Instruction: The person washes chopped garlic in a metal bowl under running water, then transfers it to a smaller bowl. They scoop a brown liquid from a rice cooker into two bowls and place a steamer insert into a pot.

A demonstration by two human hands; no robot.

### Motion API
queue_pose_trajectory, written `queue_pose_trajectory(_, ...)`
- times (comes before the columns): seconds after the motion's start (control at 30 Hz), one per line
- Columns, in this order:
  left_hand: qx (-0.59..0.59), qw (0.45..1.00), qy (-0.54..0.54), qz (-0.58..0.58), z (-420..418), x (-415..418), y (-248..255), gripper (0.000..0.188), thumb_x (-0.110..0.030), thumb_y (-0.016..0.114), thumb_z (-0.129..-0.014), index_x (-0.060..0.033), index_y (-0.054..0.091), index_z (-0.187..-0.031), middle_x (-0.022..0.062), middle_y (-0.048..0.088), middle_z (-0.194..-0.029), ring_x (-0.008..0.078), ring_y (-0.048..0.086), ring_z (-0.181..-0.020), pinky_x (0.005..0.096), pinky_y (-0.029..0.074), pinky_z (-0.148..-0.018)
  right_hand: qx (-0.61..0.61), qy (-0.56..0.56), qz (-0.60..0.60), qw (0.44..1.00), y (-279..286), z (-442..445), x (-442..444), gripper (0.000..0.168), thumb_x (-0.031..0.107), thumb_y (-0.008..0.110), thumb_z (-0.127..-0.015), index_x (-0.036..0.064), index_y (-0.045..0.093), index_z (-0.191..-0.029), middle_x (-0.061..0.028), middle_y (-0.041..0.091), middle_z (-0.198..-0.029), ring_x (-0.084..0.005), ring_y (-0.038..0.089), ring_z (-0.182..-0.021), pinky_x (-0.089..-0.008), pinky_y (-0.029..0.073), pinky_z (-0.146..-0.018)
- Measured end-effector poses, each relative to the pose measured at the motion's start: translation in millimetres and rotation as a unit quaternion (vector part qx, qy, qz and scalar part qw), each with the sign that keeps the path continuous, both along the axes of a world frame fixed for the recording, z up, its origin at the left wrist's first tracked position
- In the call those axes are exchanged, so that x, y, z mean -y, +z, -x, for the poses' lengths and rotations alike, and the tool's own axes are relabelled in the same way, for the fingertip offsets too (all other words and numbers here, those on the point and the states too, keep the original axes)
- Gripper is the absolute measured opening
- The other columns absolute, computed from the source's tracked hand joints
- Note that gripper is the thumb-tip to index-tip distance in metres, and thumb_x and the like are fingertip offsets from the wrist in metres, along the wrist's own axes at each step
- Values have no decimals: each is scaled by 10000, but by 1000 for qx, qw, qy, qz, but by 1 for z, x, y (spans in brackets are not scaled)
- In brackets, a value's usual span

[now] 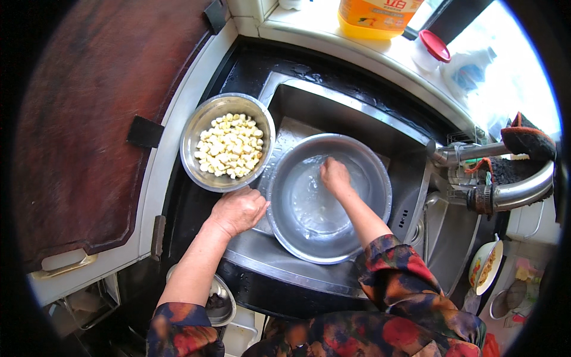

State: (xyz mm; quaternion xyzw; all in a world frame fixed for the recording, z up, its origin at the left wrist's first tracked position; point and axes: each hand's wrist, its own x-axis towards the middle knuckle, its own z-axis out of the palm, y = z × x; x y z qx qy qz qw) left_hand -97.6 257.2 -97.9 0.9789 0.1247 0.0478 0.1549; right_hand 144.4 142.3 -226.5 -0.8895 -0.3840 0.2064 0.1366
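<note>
A wide metal basin (285,232) holding clear water rests in the stainless steel sink (348,100). My right hand (334,174) dips into this water with its fingers curled. Whether anything is between those fingertips is hidden. To the left, a smaller steel bowl (191,154) contains many pale yellow seeds or beans (229,147). It overlaps the sink's left edge. My left hand (241,209) is at the bowl's near rim, back of the hand up and fingers bent underneath. A grip on the rim cannot be made out.
A dark red board (93,120) covers the left side. The steel faucet (517,196) arches in from the right, beside a wire rack (461,172). An orange detergent bottle (377,20) and a red-lidded tub (430,51) stand on the sill. An enamel bowl (479,265) sits at right.
</note>
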Motion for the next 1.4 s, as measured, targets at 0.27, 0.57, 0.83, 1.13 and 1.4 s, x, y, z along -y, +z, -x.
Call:
queue_pose_trajectory(0.27,-2,1000,9,4,1,0,0,224,-195,595,-816,-82,532,-633,48,531,-669,227,554,-692,341,481,-643,-32,163,-1,986,-35,71,13,124,97,546,-758,46,560,-870,-198,573,-881,-389,596,-787,-488,487,-701)
queue_pose_trajectory(0.57,-39,999,12,4,0,0,-3,239,-242,552,-845,-80,575,-671,52,569,-719,230,587,-725,358,496,-667,-241,218,115,939,-11,109,83,109,104,550,-740,38,637,-741,-199,637,-745,-349,625,-737,-432,493,-653)
queue_pose_trajectory(0.83,-4,1000,4,-11,-1,0,0,211,-194,599,-812,-80,554,-641,57,548,-674,239,563,-671,352,481,-633,-17,114,-42,992,-6,5,50,99,97,578,-735,33,640,-778,-183,644,-799,-354,620,-773,-422,492,-675)
queue_pose_trajectory(1.13,-7,1000,10,7,0,-1,-1,224,-204,591,-821,-79,552,-638,56,541,-673,237,563,-686,346,483,-637,-55,225,-11,973,-24,51,78,71,41,549,-723,-6,595,-750,-232,598,-731,-404,604,-784,-467,494,-701)
queue_pose_trajectory(1.4,-24,1000,15,4,0,0,-4,236,-213,583,-827,-84,539,-634,47,539,-679,224,562,-692,342,485,-639,44,49,-107,992,-13,-4,17,114,101,560,-797,11,564,-867,-230,576,-834,-410,574,-802,-478,469,-724)
